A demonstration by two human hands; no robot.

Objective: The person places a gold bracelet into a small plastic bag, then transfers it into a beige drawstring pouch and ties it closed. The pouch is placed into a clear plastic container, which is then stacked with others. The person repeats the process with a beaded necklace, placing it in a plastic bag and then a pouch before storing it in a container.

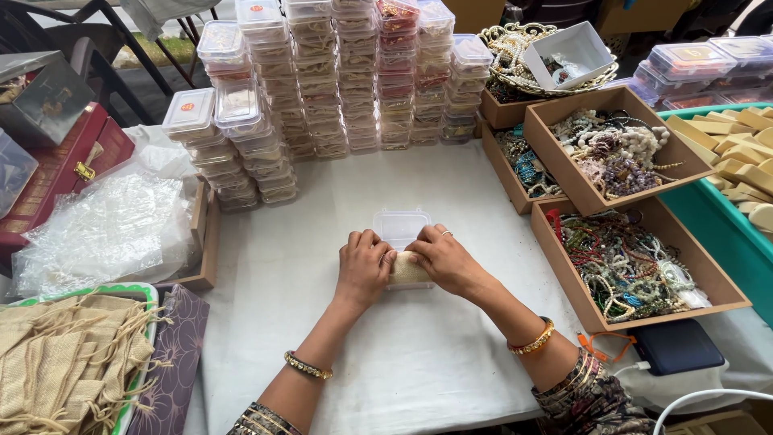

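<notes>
A white-covered worktop [322,322] carries tall stacks of clear lidded boxes [338,80] at the back, wooden trays of beaded jewellery [620,266] on the right, and crinkled clear bags [105,229] with a tray of jute pouches [64,362] on the left, which leaves a bare patch in the middle for working. There the left hand [364,270] and right hand [447,259] each close their grip from either side on a small beige pouch [407,270], seemingly pressing it down into a small clear box [401,227] whose lid stands open just behind, with nothing standing between hands and box.
</notes>
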